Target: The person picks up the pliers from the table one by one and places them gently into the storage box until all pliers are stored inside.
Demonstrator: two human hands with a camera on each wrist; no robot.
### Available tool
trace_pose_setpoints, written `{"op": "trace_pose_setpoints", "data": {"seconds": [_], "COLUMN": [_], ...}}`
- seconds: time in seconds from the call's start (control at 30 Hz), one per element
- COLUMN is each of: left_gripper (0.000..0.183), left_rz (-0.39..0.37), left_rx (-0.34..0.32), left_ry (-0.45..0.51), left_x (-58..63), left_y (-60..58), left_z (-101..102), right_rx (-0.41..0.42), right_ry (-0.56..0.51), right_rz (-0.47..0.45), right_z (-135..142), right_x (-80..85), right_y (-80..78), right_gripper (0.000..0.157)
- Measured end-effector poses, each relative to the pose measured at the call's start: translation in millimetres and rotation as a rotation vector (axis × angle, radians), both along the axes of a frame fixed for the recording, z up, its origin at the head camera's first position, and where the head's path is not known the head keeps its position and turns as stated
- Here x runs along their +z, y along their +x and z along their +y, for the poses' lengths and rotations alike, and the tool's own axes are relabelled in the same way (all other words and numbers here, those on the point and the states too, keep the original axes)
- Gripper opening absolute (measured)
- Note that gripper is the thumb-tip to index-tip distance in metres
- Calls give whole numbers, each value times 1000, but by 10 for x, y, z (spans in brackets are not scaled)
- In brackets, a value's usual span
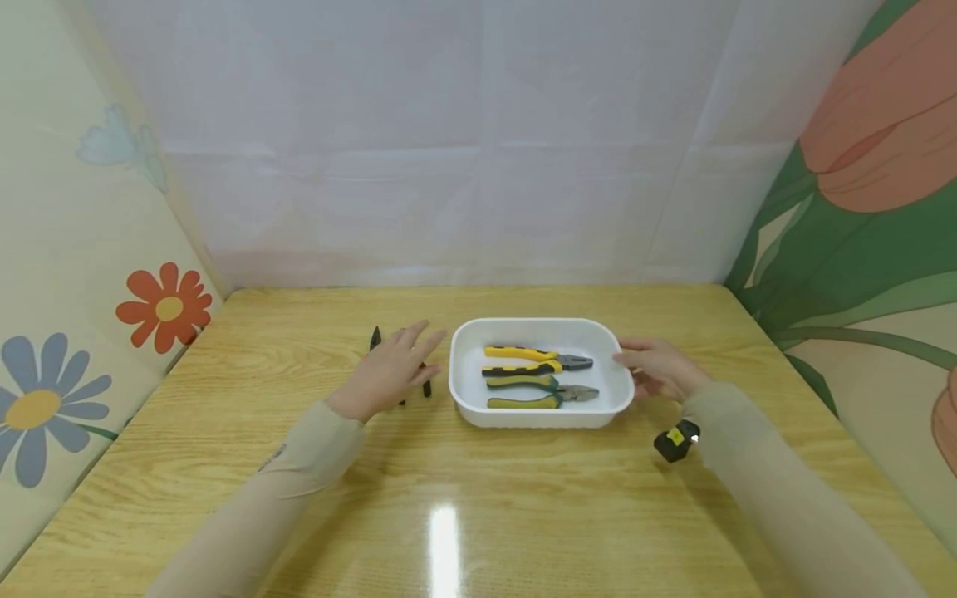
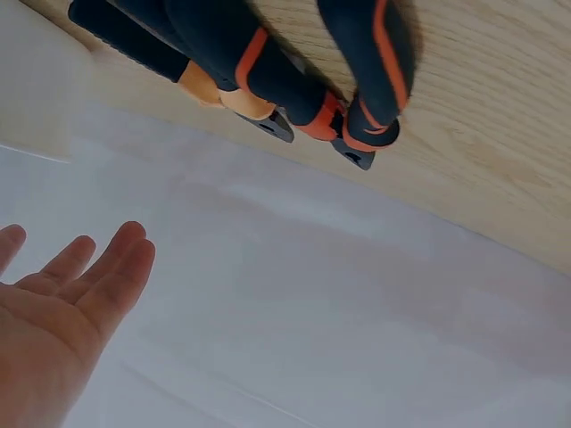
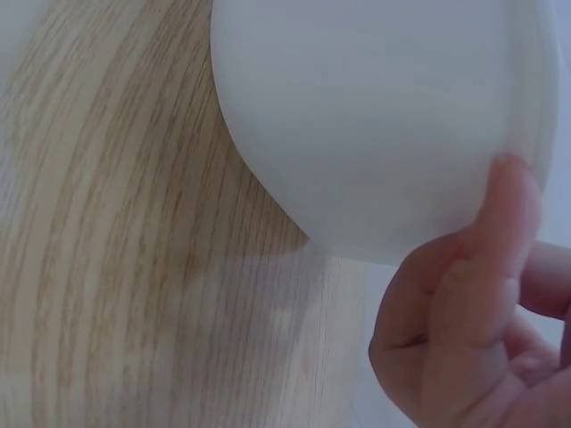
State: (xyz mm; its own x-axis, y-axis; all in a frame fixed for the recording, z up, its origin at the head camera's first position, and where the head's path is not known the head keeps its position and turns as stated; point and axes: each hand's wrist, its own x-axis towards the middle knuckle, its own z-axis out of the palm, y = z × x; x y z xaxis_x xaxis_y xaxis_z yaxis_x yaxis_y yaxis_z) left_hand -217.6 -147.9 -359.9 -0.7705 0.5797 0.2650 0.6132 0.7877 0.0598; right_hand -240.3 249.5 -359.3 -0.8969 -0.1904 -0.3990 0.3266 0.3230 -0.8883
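A white plastic tray [image 1: 542, 419] on the wooden table holds two pairs of pliers: yellow-and-black handled pliers [image 1: 523, 362] above green-handled pliers [image 1: 534, 392]. My right hand [image 1: 658, 367] grips the tray's right end, with the thumb on the rim in the right wrist view and the fingers curled beneath it. My left hand [image 1: 392, 365] is spread near the tray's left end, apart from it and holding nothing. Below that hand lie dark tools, partly hidden in the head view; the left wrist view shows dark handles with orange stripes [image 2: 285, 85] and a tan-orange joint [image 2: 223, 94] beside them.
A small black device [image 1: 676, 440] with a yellow patch is by my right wrist. White cloth [image 1: 478, 166] hangs behind the table [image 1: 523, 507], and flower-patterned panels stand along both sides.
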Motion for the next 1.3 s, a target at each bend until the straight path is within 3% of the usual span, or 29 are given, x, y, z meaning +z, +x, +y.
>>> {"op": "trace_pose_setpoints", "data": {"seconds": [0.17, 0.4, 0.57, 0.9, 1.3], "left_gripper": [54, 56, 58, 58, 59], "left_rz": [32, -12, 0, -17, 27], "left_rx": [2, 27, 36, 114, 162], "left_ry": [12, 10, 1, -1, -37], "left_x": [-19, -56, -99, -178, -251], "left_y": [27, 50, 53, 115, 161], "left_z": [-71, -175, -251, -344, -424], "right_rx": [-5, -7, -3, -15, -18], "right_ry": [5, -5, -13, -6, -10], "right_rz": [-3, 7, 11, 4, 6], "right_z": [-3, 3, 10, -15, -11], "right_x": [-1, -13, -18, -1, -12], "right_y": [-5, -3, -2, 8, 6], "right_gripper": [60, 60, 60, 60, 60]}}
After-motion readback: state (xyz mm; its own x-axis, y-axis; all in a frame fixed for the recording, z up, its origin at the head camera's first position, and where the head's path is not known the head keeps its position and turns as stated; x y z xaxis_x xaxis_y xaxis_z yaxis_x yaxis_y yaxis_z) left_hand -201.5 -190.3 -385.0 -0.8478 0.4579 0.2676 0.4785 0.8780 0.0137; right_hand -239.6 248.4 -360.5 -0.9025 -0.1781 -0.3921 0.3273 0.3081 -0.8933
